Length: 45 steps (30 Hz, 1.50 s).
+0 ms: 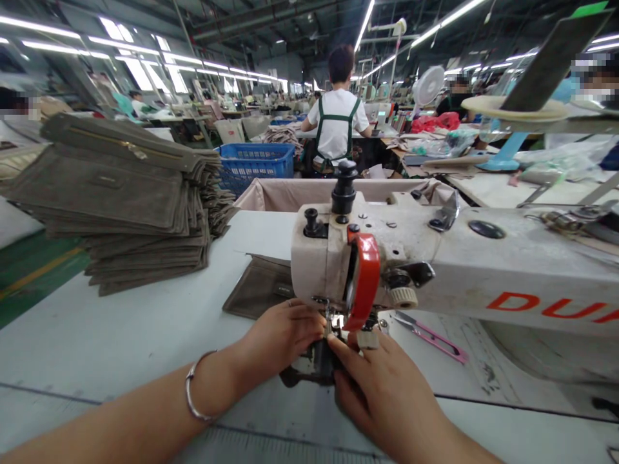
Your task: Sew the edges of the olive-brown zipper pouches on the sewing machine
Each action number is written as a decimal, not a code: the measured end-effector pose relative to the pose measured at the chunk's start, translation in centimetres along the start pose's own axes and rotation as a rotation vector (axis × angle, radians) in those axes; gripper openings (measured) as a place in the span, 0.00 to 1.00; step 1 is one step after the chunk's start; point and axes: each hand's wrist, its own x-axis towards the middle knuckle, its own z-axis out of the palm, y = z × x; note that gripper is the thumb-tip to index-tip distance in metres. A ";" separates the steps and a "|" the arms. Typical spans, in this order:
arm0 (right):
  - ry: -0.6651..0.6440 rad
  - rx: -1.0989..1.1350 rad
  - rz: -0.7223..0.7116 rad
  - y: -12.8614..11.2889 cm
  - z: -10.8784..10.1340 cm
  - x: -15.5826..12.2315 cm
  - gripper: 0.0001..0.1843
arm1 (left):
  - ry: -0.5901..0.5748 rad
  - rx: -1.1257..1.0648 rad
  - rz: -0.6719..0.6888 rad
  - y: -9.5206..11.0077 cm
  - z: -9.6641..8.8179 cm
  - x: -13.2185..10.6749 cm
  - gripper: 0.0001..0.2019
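A white sewing machine (pixel 319 258) with an orange guard (pixel 365 280) stands before me. My left hand (pixel 290 332) reaches in from the left, its fingers pressed together at the needle (pixel 327 309). My right hand (pixel 387 377) is at the other side of the needle, index finger pointed towards it and the other fingers curled. Both hands are closed around a small piece at the presser foot, mostly covered by the fingers. Just behind my left hand lies a flat dark brown fabric panel (pixel 254 290) with a small label, partly hidden by the machine head.
Pink-handled thread snips (pixel 438 338) lie right of the needle. A tall stack of brown zippered pouches (pixel 111 193) stands at the left. Beyond are a blue crate (pixel 258 160), a cloth-lined bin (pixel 285 193) and a seated co-worker (pixel 338 116) with their back turned.
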 end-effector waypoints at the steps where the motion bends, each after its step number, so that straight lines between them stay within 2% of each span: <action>1: -0.018 -0.014 0.010 0.0 0.1 0.1 0.21 | -0.002 0.019 -0.009 -0.1 0.0 0.2 0.09; 12: -0.042 -0.067 0.034 0.2 0.4 0.1 0.24 | 0.054 0.072 -0.120 -2.2 1.2 0.5 0.08; 18: -0.044 -0.066 0.029 0.2 0.4 0.2 0.24 | 0.050 0.098 -0.135 -2.4 1.4 0.5 0.08; 24: -0.029 -0.064 0.037 0.1 0.2 0.2 0.23 | -0.018 0.145 -0.154 -0.5 -0.1 1.1 0.09; 28: -0.041 -0.041 0.039 0.0 0.0 0.2 0.22 | -0.074 0.168 -0.164 1.3 -0.9 1.3 0.15; 31: -0.060 -0.031 0.040 -0.1 -0.2 0.2 0.22 | -0.110 0.199 -0.187 2.0 -0.9 1.1 0.20; 34: -0.065 -0.018 0.037 -0.2 -0.3 0.3 0.21 | -0.151 0.208 -0.169 2.1 -0.9 0.8 0.25; 39: -0.032 -0.007 0.006 -0.2 0.1 0.1 0.19 | -0.202 0.186 -0.110 1.7 -1.7 0.9 0.23; 42: -0.032 -0.015 -0.016 -0.2 0.4 0.2 0.19 | -0.211 0.093 -0.198 1.2 -2.8 1.7 0.20; 45: -0.080 -0.042 -0.044 -0.4 0.3 0.7 0.24 | -0.262 -0.113 -0.279 0.5 -4.0 2.8 0.15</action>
